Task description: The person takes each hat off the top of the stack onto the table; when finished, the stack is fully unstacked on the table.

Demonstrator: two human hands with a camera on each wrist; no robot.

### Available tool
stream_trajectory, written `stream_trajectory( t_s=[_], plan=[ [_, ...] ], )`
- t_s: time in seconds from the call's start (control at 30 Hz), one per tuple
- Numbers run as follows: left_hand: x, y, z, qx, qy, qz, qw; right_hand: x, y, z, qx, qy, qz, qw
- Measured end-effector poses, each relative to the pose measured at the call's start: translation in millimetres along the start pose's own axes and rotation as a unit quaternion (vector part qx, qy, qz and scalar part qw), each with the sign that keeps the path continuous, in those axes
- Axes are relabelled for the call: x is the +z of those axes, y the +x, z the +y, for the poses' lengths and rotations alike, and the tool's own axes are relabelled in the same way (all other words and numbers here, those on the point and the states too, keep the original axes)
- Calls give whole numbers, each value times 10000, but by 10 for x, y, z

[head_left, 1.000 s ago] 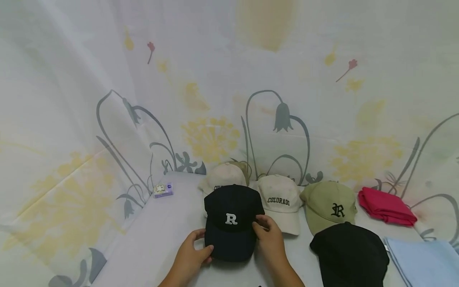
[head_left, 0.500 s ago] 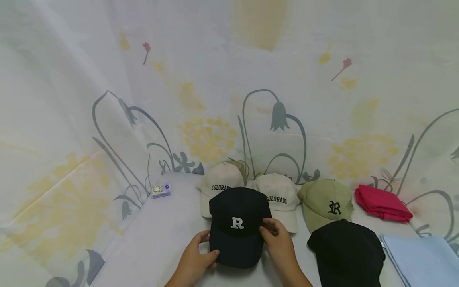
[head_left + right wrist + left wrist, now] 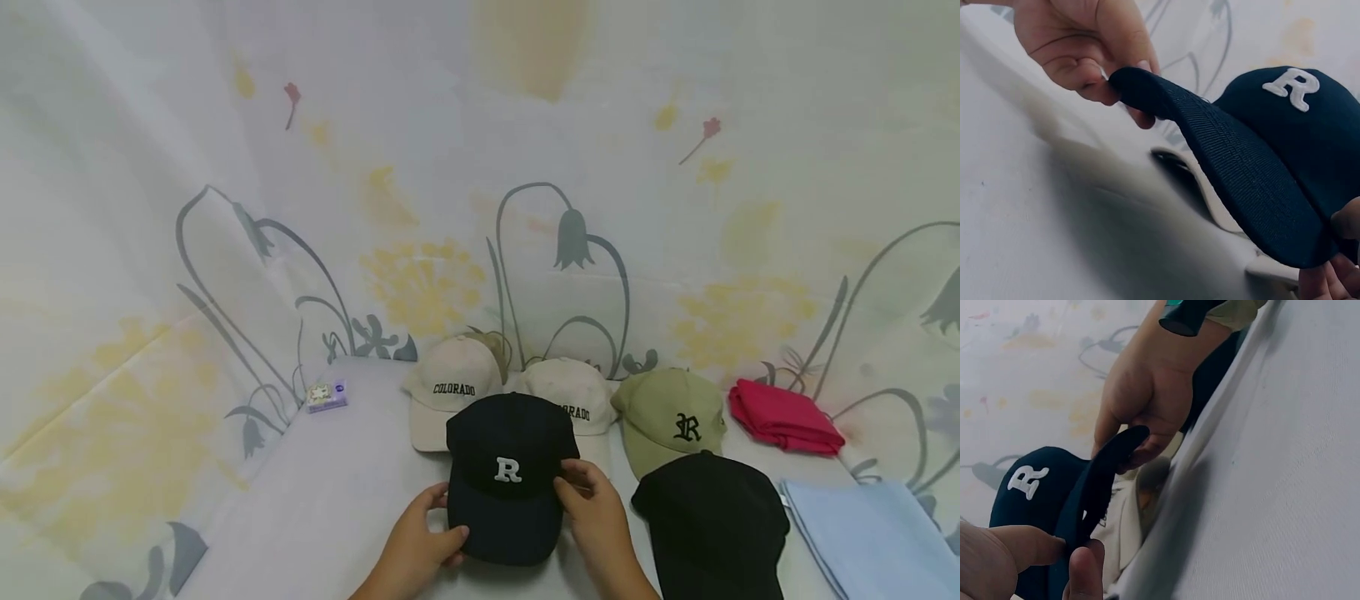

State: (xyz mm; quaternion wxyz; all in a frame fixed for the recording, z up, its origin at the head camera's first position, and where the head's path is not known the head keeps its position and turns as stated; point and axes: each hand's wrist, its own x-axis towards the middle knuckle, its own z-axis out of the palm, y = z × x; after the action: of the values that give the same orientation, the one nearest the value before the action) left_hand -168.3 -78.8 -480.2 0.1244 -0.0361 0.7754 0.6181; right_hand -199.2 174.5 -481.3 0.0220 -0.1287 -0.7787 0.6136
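Note:
A navy baseball cap [image 3: 510, 521] with a white letter R faces me in the head view, its brim toward me. My left hand [image 3: 416, 542] pinches the left edge of the brim, thumb on top. My right hand [image 3: 600, 517] grips the cap's right side where brim meets crown. In the right wrist view the brim [image 3: 1235, 169] is raised over the white surface, with a shadow below. Behind it stand two beige caps lettered COLORADO, the left one [image 3: 442, 421] in fuller view and the right one [image 3: 570, 383] partly covered by the navy cap.
Right of the hands lie an olive cap [image 3: 667, 417] with a black R and a plain black cap [image 3: 712, 525]. Further right are a folded red cloth [image 3: 783, 417] and a folded light blue cloth [image 3: 870, 533]. A small purple packet [image 3: 327, 396] lies at the far left, before a flower-printed curtain [image 3: 420, 125].
Both hands have carried the navy cap to the right and slightly nearer, uncovering the left beige cap's lettering and covering more of the right one. The head view has turned slightly right.

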Motion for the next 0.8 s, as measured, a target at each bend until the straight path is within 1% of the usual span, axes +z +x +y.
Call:
stream_trajectory(
  t_s=[0.23,0.5,0.63,0.8],
  plan=[
    [100,-4,52,76,-46,-107,9999,-100,-12,6,4,20,70,10000],
    [219,44,113,33,-36,-255,9997,-254,-56,-6,-98,11,226,9997],
    [281,62,120,70,-32,-291,9995,-325,-67,11,-29,36,217,9998],
    [375,77,136,100,-58,-410,9991,-427,-73,67,95,-94,297,9995]
  ],
)
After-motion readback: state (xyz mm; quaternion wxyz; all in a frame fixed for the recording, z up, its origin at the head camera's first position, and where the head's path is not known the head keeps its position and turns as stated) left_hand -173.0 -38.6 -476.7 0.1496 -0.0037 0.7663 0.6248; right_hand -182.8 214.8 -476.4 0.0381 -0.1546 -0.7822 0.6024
